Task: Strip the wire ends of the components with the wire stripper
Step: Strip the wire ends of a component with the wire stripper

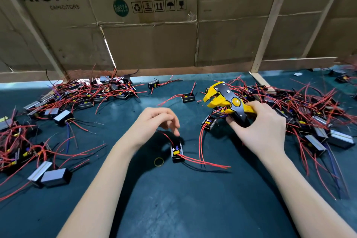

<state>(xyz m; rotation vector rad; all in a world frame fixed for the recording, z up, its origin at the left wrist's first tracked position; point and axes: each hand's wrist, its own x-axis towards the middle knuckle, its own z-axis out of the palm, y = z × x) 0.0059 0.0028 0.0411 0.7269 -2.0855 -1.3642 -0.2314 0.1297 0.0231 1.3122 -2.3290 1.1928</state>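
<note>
My right hand (260, 127) grips the handles of a yellow and black wire stripper (226, 100), whose jaws point up and to the left. My left hand (154, 121) hovers with loosely curled fingers just above a small black component (177, 152) that lies on the mat with red wires trailing to the right. The fingertips are close to the component's far end and hold nothing. Another black component (208, 122) with red wires lies just below the stripper's head.
Heaps of black components with red wires lie at the left (38, 121), back left (108, 91) and right (309, 114). A yellow rubber band (158, 161) lies beside the near component. Cardboard sheets (154, 25) on a wooden frame wall off the back of the dark green mat (193, 199).
</note>
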